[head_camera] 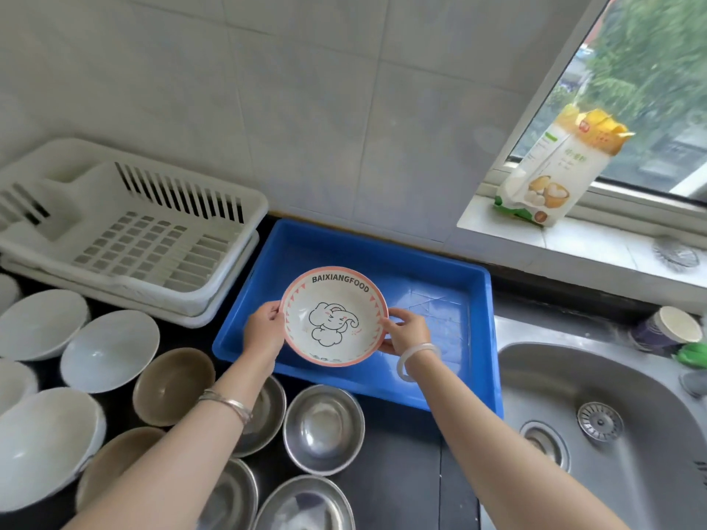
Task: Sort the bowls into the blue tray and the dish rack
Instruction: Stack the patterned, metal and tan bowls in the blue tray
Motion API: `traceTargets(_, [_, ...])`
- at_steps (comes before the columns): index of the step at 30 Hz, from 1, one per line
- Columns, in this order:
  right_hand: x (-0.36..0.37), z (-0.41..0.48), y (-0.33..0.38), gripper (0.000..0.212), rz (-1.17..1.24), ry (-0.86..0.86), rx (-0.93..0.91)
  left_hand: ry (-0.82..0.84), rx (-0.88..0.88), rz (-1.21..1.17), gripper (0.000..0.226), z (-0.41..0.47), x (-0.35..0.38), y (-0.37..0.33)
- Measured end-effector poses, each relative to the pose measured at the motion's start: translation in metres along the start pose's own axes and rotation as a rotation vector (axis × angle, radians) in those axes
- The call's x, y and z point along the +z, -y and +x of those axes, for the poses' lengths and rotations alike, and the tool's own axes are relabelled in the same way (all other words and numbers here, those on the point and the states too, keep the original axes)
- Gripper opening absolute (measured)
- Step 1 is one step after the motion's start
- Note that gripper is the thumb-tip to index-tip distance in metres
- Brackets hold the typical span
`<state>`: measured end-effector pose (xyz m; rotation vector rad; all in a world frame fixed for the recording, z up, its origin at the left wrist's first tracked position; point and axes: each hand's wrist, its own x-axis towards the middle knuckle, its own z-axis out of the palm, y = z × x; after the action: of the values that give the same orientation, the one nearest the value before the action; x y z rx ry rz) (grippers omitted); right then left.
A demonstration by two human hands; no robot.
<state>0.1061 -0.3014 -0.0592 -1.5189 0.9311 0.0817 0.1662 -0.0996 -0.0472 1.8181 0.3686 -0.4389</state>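
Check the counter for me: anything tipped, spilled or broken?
Only the bag on the windowsill: it leans tilted with its top torn open. Nothing looks spilled or cracked. The held bowl looks whole.

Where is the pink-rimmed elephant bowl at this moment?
Head view, centre: the elephant bowl is held at its rim by the left hand and the right hand over the blue tray's near left part, just right of the dish rack.
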Motion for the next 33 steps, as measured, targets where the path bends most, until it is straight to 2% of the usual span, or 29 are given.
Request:
traceTargets(9, [0.018, 0.012, -0.005, 0.029, 0.079, 0.041, 0.01, -0.009, -0.09, -0.052, 0.027, 0.029, -0.003, 0.007])
traceTargets(19, [0.026, 0.004, -0.025, 0.031, 0.267, 0.091, 0.037, 0.0, -0.129, -0.187, 0.021, 0.035, -0.001, 0.017])
traceTargets(23, [0.028, -0.006, -0.034, 0.033, 0.321, 0.161, 0.166, 0.072, -0.243, -0.249, 0.034, 0.031, -0.005, 0.016])
traceTargets(28, [0.035, -0.004, -0.032, 0.035, 0.435, 0.154, 0.125, 0.132, -0.301, -0.268, 0.057, 0.035, -0.01, 0.018])
traceTargets(33, [0.05, 0.009, -0.02, 0.033, 0.459, 0.108, 0.113, 0.072, -0.259, -0.347, 0.055, 0.039, -0.007, 0.021])
